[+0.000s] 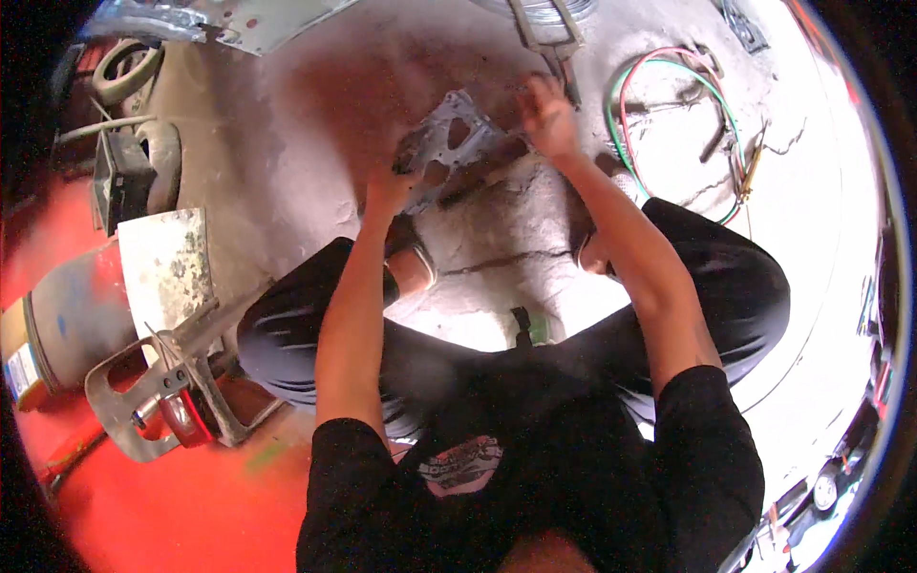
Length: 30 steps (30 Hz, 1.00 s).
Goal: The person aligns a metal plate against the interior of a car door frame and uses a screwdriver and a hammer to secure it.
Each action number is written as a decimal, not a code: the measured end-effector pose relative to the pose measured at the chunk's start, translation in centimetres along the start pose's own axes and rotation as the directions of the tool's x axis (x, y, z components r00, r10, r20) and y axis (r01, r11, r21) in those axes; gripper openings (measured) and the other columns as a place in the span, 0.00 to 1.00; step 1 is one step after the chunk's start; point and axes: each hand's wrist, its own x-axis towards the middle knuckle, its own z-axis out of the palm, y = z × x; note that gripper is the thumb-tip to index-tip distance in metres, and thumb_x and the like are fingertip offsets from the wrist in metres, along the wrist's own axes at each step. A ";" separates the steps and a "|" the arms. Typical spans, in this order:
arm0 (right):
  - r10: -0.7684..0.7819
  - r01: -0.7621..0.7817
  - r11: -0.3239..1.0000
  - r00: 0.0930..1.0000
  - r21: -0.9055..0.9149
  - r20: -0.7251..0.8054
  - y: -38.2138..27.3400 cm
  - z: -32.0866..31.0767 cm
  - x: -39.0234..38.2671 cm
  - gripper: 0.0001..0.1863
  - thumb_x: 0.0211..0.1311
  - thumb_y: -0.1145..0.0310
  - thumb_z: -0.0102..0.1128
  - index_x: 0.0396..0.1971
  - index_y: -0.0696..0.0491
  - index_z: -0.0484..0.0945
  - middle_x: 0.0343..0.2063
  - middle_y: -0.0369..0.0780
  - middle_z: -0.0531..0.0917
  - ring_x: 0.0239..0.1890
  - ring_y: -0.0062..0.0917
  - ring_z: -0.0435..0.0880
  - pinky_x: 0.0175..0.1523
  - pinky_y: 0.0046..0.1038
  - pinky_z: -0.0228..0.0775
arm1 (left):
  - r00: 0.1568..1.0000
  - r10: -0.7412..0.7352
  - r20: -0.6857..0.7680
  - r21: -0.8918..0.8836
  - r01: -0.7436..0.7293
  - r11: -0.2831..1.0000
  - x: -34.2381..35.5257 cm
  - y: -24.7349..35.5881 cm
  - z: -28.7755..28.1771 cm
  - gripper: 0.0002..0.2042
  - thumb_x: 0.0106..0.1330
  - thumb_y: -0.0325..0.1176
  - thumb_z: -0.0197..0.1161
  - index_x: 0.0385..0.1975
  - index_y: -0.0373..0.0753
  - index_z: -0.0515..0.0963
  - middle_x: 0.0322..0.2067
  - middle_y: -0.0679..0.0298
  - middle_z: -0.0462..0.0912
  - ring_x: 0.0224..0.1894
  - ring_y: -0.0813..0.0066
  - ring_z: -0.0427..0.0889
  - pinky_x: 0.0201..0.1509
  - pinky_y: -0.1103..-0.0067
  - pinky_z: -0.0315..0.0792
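A grey sheet-metal bracket with large cut-outs is tilted above the floor between my feet. My left hand grips its near-left edge, the fingers partly hidden. To the right of the bracket, my right hand is raised with its fingers apart, holding nothing; it is slightly blurred. Just below the bracket lies a dark, narrow bar-like piece, partly in shadow.
A rectangular metal frame and a wire coil lie ahead. Red and green hoses loop at the right. On the left are a drum, a metal sheet, a black box and a metal frame with a red part.
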 end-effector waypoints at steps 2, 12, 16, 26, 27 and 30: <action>0.110 -0.106 0.993 0.990 -0.050 0.089 3.3 -0.8 -0.6 0.22 0.59 0.73 0.61 0.56 0.51 0.75 0.50 0.52 0.78 0.50 0.51 0.79 0.52 0.47 0.75 | 0.999 -0.011 -0.035 0.004 0.011 1.000 0.3 -0.4 -1.5 0.26 0.56 0.32 0.73 0.56 0.39 0.78 0.53 0.57 0.82 0.53 0.59 0.81 0.58 0.68 0.75; 0.410 -0.177 0.850 0.813 -0.496 0.412 8.0 3.9 -13.0 0.25 0.62 0.70 0.55 0.60 0.47 0.70 0.48 0.55 0.80 0.51 0.54 0.80 0.52 0.54 0.73 | 0.977 -0.119 -0.176 0.390 0.181 0.903 0.7 0.6 -0.6 0.25 0.57 0.31 0.67 0.57 0.39 0.77 0.63 0.45 0.70 0.61 0.46 0.73 0.62 0.58 0.70; 0.270 -0.101 0.927 0.848 -0.360 0.457 8.0 3.4 -13.3 0.24 0.62 0.72 0.51 0.60 0.47 0.71 0.43 0.52 0.83 0.47 0.52 0.82 0.51 0.52 0.75 | 0.903 0.311 -0.297 0.450 -0.155 0.879 -1.3 -0.8 5.8 0.22 0.56 0.30 0.66 0.54 0.39 0.78 0.61 0.45 0.70 0.60 0.44 0.72 0.60 0.57 0.71; 0.477 -0.247 0.855 0.722 -0.456 0.502 8.1 3.4 -13.7 0.18 0.67 0.62 0.52 0.55 0.50 0.74 0.40 0.56 0.83 0.44 0.54 0.83 0.49 0.52 0.76 | 0.987 0.054 -0.149 0.314 -0.004 0.949 -5.0 -6.3 11.6 0.32 0.61 0.40 0.68 0.66 0.42 0.67 0.67 0.38 0.60 0.67 0.33 0.61 0.69 0.51 0.62; 0.491 -0.264 0.844 0.731 -0.467 0.473 8.0 3.7 -13.6 0.19 0.68 0.61 0.53 0.55 0.50 0.74 0.41 0.57 0.82 0.45 0.54 0.83 0.50 0.51 0.76 | 0.982 0.063 -0.180 0.260 -0.014 0.965 -4.6 -5.9 11.5 0.34 0.62 0.41 0.68 0.68 0.43 0.65 0.68 0.37 0.58 0.69 0.33 0.59 0.71 0.50 0.60; 0.120 0.023 0.871 0.958 -0.491 0.259 7.7 5.2 -13.1 0.17 0.65 0.63 0.57 0.52 0.50 0.76 0.47 0.58 0.80 0.51 0.54 0.80 0.56 0.51 0.74 | 0.984 -0.056 -0.166 0.370 0.115 0.922 -3.9 -4.5 11.3 0.39 0.60 0.44 0.70 0.72 0.44 0.60 0.70 0.34 0.54 0.73 0.32 0.52 0.74 0.49 0.56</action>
